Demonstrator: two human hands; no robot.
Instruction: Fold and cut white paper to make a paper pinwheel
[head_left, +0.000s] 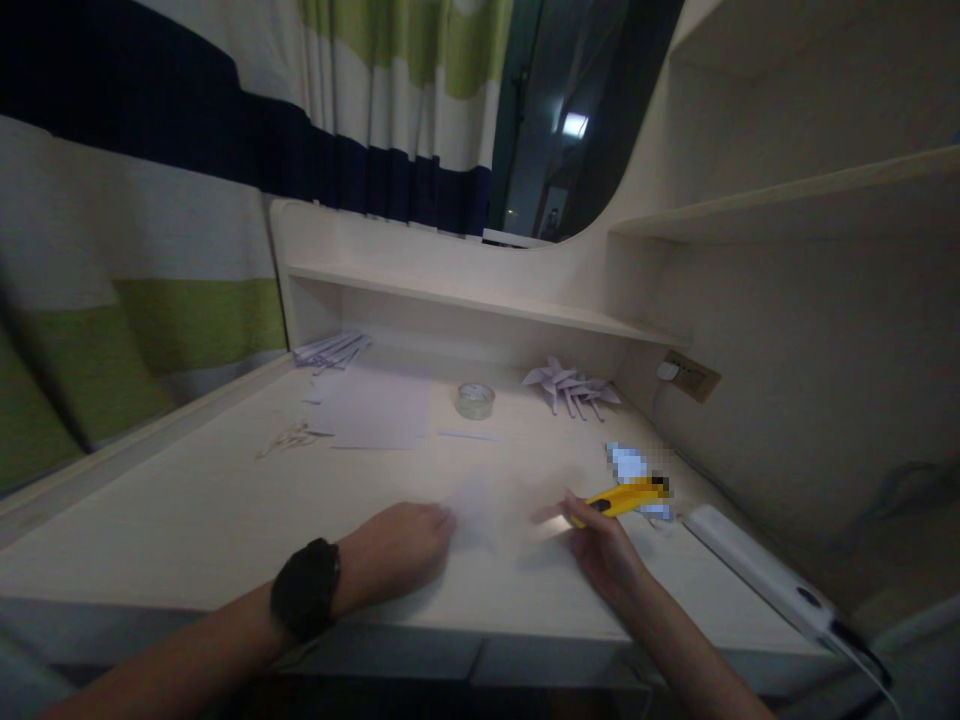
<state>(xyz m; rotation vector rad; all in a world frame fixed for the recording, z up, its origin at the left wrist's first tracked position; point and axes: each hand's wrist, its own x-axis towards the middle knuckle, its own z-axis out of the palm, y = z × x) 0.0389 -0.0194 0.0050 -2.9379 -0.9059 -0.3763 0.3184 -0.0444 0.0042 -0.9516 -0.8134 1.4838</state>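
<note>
A dark watch [305,590] sits on the wrist of the left hand [401,550], which lies knuckles-up on the counter [187,520], its fingers resting on the near edge of a pale sheet of paper [480,510]. The sheet is blurred, lying flat between the two hands at the front of the counter. It looks thin and light, limp enough to slide or crease, so I'd judge it best pinned flat near an edge, as the left hand has it. The right hand [607,550] is closed around a yellow utility knife [619,497], held by its body and angled up to the right; I can't tell whether a blade is out.

Farther back, from the left, lie folded paper pieces [330,350], a larger blank sheet [375,410], a roll of clear tape [475,399] and a cluster of folded paper shapes [571,385]. A white power strip [757,570] runs along the right. The counter is smooth light wood under a low shelf [465,300], the room dim, with striped curtains [150,200] to the left.
</note>
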